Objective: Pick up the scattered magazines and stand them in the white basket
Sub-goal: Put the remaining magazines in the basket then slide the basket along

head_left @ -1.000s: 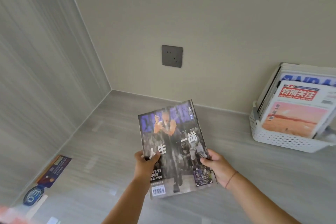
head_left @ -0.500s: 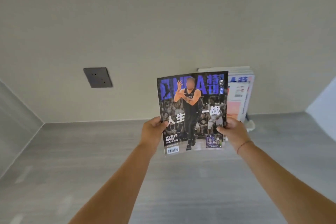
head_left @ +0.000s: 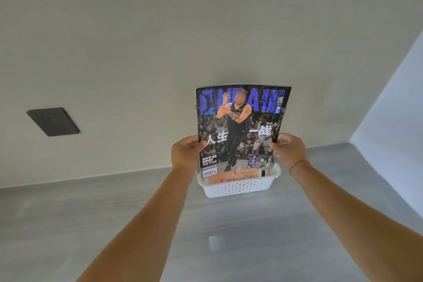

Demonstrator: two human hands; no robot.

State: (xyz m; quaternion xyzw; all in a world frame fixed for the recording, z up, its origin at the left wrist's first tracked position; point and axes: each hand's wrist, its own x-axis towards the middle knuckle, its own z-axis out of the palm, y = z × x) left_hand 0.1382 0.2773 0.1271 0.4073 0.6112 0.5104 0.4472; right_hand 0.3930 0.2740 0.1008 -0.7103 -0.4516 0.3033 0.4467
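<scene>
A dark basketball magazine point(head_left: 240, 121) with blue title lettering stands upright, its lower edge inside the white perforated basket point(head_left: 238, 188) against the back wall. My left hand point(head_left: 186, 152) grips its left edge and my right hand point(head_left: 287, 149) grips its right edge, both at mid-height. The magazine hides whatever stands behind it in the basket.
The basket sits on a grey wood-grain counter point(head_left: 114, 224) where it meets a beige wall. A dark grey wall socket point(head_left: 53, 121) is mounted to the left. A white panel point(head_left: 393, 103) closes the space at the right.
Both hands carried the magazine from over the counter to the right and lowered it upright into the front of the basket, covering the magazines that were visible there.
</scene>
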